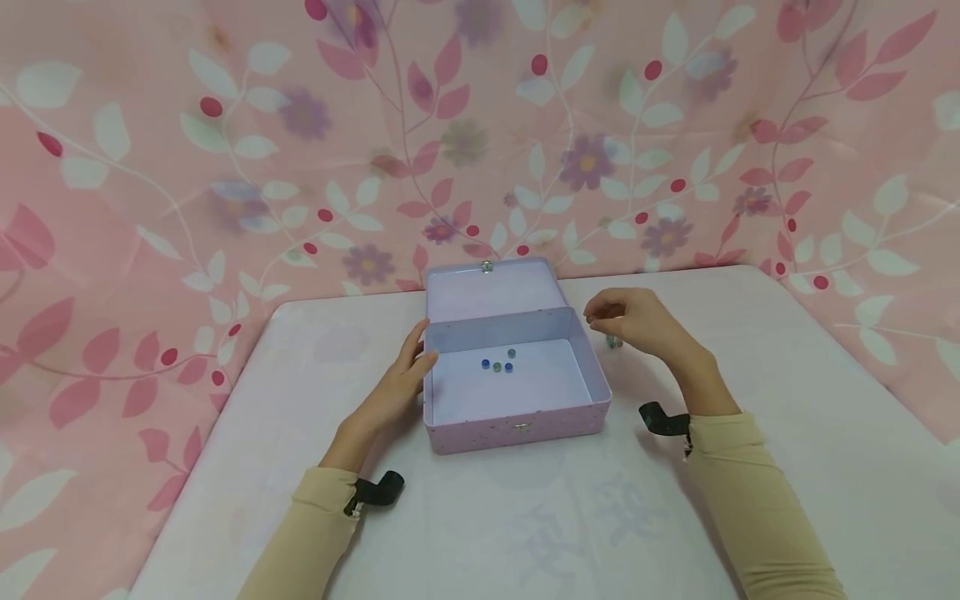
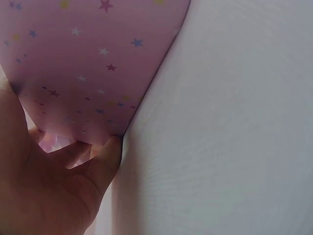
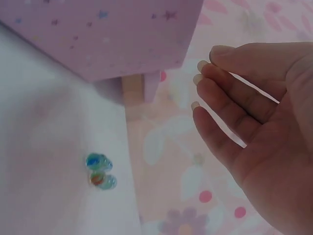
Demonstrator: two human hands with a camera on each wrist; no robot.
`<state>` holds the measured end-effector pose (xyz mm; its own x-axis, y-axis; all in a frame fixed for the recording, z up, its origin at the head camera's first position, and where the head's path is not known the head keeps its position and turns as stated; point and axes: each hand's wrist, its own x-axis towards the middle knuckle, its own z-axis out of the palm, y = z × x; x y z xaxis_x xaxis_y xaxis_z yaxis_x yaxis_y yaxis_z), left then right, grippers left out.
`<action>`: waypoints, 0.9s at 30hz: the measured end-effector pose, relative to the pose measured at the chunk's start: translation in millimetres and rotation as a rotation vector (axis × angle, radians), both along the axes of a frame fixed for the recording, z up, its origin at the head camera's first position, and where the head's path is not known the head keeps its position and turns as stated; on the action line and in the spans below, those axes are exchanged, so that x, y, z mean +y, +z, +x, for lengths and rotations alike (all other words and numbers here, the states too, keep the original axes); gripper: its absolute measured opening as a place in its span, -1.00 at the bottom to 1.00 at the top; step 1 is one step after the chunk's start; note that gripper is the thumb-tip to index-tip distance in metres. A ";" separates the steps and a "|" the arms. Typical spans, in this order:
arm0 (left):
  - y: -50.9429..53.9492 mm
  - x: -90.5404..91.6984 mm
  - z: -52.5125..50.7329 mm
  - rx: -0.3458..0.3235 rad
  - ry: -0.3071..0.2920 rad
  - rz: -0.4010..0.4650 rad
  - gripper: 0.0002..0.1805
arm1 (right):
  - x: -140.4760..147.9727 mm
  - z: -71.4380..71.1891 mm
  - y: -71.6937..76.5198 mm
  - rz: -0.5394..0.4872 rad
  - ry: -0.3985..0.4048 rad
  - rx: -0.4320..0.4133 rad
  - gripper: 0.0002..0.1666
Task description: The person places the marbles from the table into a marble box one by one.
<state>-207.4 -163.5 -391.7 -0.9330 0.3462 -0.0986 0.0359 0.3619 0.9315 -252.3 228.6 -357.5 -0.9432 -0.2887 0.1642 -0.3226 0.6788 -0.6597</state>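
A pinkish-purple tin box with printed stars stands with its lid raised at the back. Inside, several small blue and green glass marbles lie on the white floor. My left hand holds the box's left wall, thumb over the rim and fingers along the outside. Just off the right rim, my right hand is raised with thumb and index finger brought together. A small dark bit shows at those fingertips, seemingly a marble, mostly hidden. Below that hand, more marbles sit clustered on the table.
A white cloth covers the table. Behind it hangs a pink floral curtain, close to the open lid. Black wrist cameras jut inward from both sleeves.
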 end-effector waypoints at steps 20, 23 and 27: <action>-1.8 -1.2 -0.7 -0.012 -0.003 -0.008 -0.24 | -60.8 8.4 -1.8 0.006 0.177 -0.012 -0.83; -2.3 -1.2 -1.4 -0.012 -0.005 0.004 -0.26 | -69.0 8.4 -4.3 0.054 0.211 -0.003 -0.84; -6.9 -1.9 -4.5 -0.012 0.000 0.015 -0.27 | -78.4 7.0 -10.6 0.158 0.260 0.023 -0.84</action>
